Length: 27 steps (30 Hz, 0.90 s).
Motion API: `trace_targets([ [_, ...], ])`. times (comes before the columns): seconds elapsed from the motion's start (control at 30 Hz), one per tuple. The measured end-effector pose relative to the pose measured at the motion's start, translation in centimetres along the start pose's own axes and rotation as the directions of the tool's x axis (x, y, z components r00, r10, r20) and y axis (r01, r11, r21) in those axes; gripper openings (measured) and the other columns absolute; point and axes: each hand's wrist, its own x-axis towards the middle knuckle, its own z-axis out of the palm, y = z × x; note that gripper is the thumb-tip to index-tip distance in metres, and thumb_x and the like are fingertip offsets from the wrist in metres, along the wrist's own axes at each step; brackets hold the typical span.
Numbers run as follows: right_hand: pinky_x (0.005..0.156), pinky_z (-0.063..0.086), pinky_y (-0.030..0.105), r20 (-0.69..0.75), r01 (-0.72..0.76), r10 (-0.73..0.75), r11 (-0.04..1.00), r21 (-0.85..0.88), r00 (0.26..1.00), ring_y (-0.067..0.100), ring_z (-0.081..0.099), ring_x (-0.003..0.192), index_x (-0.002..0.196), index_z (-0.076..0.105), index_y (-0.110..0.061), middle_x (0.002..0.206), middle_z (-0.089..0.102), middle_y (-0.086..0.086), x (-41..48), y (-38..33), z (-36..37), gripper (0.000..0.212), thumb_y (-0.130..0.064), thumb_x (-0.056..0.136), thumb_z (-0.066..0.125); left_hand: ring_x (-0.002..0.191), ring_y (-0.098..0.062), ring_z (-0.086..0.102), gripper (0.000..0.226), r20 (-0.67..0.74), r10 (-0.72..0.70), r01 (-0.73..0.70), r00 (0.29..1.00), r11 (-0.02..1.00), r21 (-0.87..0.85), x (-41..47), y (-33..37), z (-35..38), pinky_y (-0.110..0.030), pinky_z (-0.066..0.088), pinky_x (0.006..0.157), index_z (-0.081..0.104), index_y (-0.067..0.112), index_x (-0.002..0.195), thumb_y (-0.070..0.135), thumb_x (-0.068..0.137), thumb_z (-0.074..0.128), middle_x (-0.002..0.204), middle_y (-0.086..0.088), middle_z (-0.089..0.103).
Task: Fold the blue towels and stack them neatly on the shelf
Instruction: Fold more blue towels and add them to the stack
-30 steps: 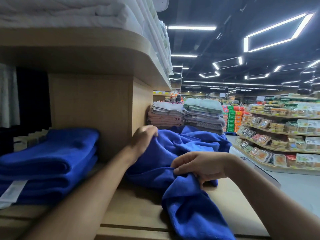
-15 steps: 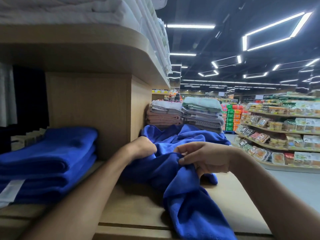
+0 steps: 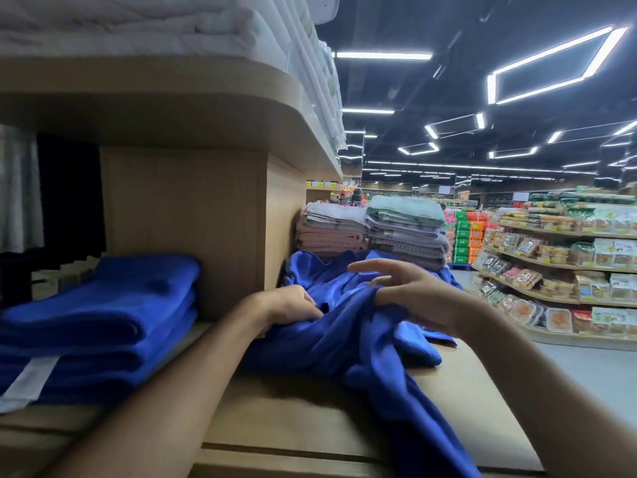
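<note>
A crumpled blue towel (image 3: pixel 348 336) lies on the wooden shelf (image 3: pixel 282 422), with one end hanging over the front edge. My left hand (image 3: pixel 286 305) grips a bunch of it near the wooden divider (image 3: pixel 193 229). My right hand (image 3: pixel 410 291) rests on the towel's upper folds; its lower fingers pinch the cloth and its upper fingers are spread. A stack of folded blue towels (image 3: pixel 100 322) sits on the shelf to the left of the divider.
An upper shelf (image 3: pixel 172 98) overhangs, loaded with white folded linens (image 3: pixel 155 25). Behind the loose towel stand stacks of pink and grey towels (image 3: pixel 372 232). On the right, across an aisle, are grocery shelves (image 3: pixel 558 270) with packaged food.
My left hand has pulled back toward me and closed lower on the towel. My right hand has lifted, opening its upper fingers. The towel has bunched up between both hands.
</note>
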Motion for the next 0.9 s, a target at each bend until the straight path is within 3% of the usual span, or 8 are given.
trace_targets([
  [0.1, 0.059, 0.037, 0.008, -0.108, -0.055, -0.017, 0.776, -0.629, 0.994, -0.007, 0.051, 0.062, 0.119, 0.07, -0.021, 0.074, 0.06, -0.017, 0.5, 0.8, 1.3, 0.044, 0.0, 0.084, 0.054, 0.104, -0.022, 0.066, 0.018, 0.083, 0.005, -0.013, 0.997, 0.995, 0.095, -0.4, 0.6, -0.1, -0.041, 0.049, 0.1, 0.072, 0.016, 0.09, 0.029, 0.081, 0.067, 0.108, -0.008, 0.073],
  [0.17, 0.058, 0.037, 0.014, -0.124, -0.188, 0.144, 0.651, -0.735, 0.982, 0.002, 0.051, 0.066, 0.074, 0.067, -0.025, 0.061, 0.059, -0.02, 0.5, 1.1, 1.3, 0.021, -0.012, 0.08, 0.052, 0.084, -0.02, 0.068, 0.029, 0.077, -0.012, 0.005, 0.997, 0.996, 0.087, -0.5, 0.5, -0.1, -0.039, 0.055, 0.081, 0.072, 0.016, 0.079, 0.041, 0.065, 0.066, 0.091, -0.005, 0.071],
  [0.23, 0.057, 0.036, 0.026, -0.162, -0.264, 0.214, 0.648, -0.715, 0.963, 0.013, 0.045, 0.061, 0.058, 0.052, -0.018, 0.053, 0.048, -0.009, 0.5, 1.2, 1.0, 0.019, -0.018, 0.077, 0.053, 0.074, -0.018, 0.067, 0.03, 0.063, -0.063, 0.065, 0.996, 0.997, -0.041, -0.6, 0.6, 0.3, -0.034, 0.053, 0.075, 0.071, 0.02, 0.071, 0.048, 0.06, 0.063, 0.085, -0.002, 0.071],
  [0.33, 0.054, 0.031, 0.032, -0.124, -0.281, 0.267, 0.7, -0.656, 0.956, 0.02, 0.038, 0.063, 0.06, 0.049, -0.018, 0.06, 0.039, 0.001, 0.0, 0.4, 0.7, 0.02, -0.018, 0.079, 0.055, 0.112, -0.024, 0.064, 0.051, -0.045, -0.072, 0.073, 0.996, 0.997, 0.02, 0.0, 0.6, 0.6, -0.038, 0.047, 0.104, 0.074, 0.015, 0.11, 0.056, 0.081, 0.065, 0.117, -0.003, 0.069],
  [0.47, 0.049, 0.027, 0.025, 0.0, -0.292, 0.345, 0.793, -0.535, 0.939, 0.022, 0.036, 0.071, 0.084, 0.068, -0.012, 0.077, 0.042, 0.009, -1.1, -1.0, 0.3, 0.022, -0.021, 0.069, 0.055, 0.1, -0.022, 0.068, 0.026, 0.003, -0.006, 0.006, 1.0, 0.999, 0.038, 0.1, 0.4, 0.6, -0.041, 0.05, 0.102, 0.075, 0.012, 0.089, 0.037, 0.089, 0.07, 0.097, -0.001, 0.073],
  [0.57, 0.079, 0.05, 0.04, 0.089, -0.301, 0.345, 0.898, -0.321, 0.934, 0.03, 0.057, 0.091, 0.108, 0.077, -0.024, 0.102, 0.067, 0.015, -1.4, -1.1, -0.6, 0.05, -0.021, 0.06, 0.064, 0.085, -0.013, 0.068, 0.017, 0.054, 0.009, -0.01, 0.998, 1.0, 0.008, -0.2, 0.5, 0.6, -0.031, 0.054, 0.09, 0.077, 0.026, 0.075, 0.039, 0.085, 0.073, 0.079, 0.011, 0.074],
  [0.63, 0.112, 0.038, 0.057, 0.131, -0.265, 0.293, 0.944, -0.196, 0.947, 0.037, 0.062, 0.122, 0.111, 0.078, -0.028, 0.126, 0.069, 0.017, -1.4, -1.0, -0.9, 0.057, -0.021, 0.055, 0.073, 0.069, -0.011, 0.056, 0.034, 0.055, -0.002, -0.001, 0.998, 0.998, 0.066, 0.0, 0.8, 0.8, -0.028, 0.046, 0.077, 0.064, 0.026, 0.06, 0.043, 0.089, 0.065, 0.062, 0.013, 0.063],
  [0.9, 0.11, 0.044, 0.051, 0.316, -0.251, 0.313, 0.942, -0.223, 0.896, 0.032, 0.064, 0.122, 0.116, 0.077, -0.022, 0.123, 0.072, 0.014, -1.3, -0.7, -1.3, 0.05, -0.019, 0.066, 0.072, 0.052, -0.008, 0.052, 0.035, -0.102, 0.082, -0.104, 0.991, 0.965, -0.241, 0.5, 1.2, 1.5, -0.02, 0.042, 0.054, 0.06, 0.017, 0.058, 0.021, 0.092, 0.054, 0.058, 0.006, 0.059],
])
